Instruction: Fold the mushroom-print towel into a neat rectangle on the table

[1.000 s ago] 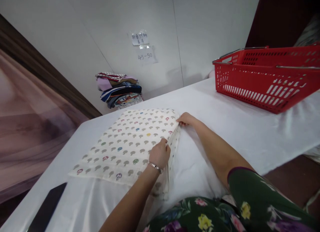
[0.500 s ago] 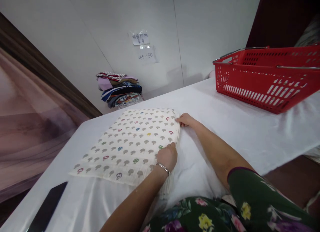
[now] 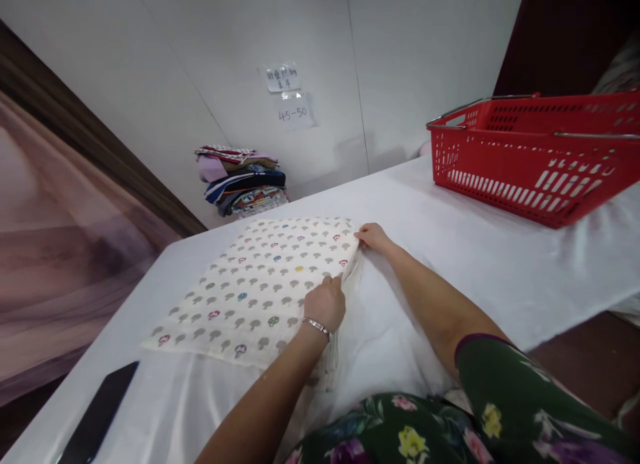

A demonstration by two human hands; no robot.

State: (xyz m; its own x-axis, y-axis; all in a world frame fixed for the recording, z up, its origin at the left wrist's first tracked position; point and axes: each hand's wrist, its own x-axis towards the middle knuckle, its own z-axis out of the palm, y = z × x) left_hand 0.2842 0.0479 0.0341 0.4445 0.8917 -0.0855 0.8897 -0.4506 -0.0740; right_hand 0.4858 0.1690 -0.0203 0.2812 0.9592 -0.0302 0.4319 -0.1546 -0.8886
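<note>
A white cloth [image 3: 250, 277] printed with grey and coloured mushrooms lies folded in layers on the white-covered table [image 3: 400, 304]. My right hand [image 3: 373, 237] pinches its far right corner between thumb and fingers. Closer to me, my left hand [image 3: 326, 305], with a bracelet at the wrist, is closed on the cloth's right edge. Some fingertips of the left hand are hidden behind the hand itself. Between the two hands the layers at that edge stand slightly apart.
A red plastic basket [image 3: 510, 164] with metal handles stands at the right. Folded fabrics [image 3: 245, 181] are stacked by the wall, below paper signs [image 3: 293, 111]. A black flat object [image 3: 103, 411] lies at the near left, beside a sheer pink curtain [image 3: 65, 251].
My left hand has shifted a little left and away from me along the edge. The right corner is slightly lifted, and the layers there have spread apart.
</note>
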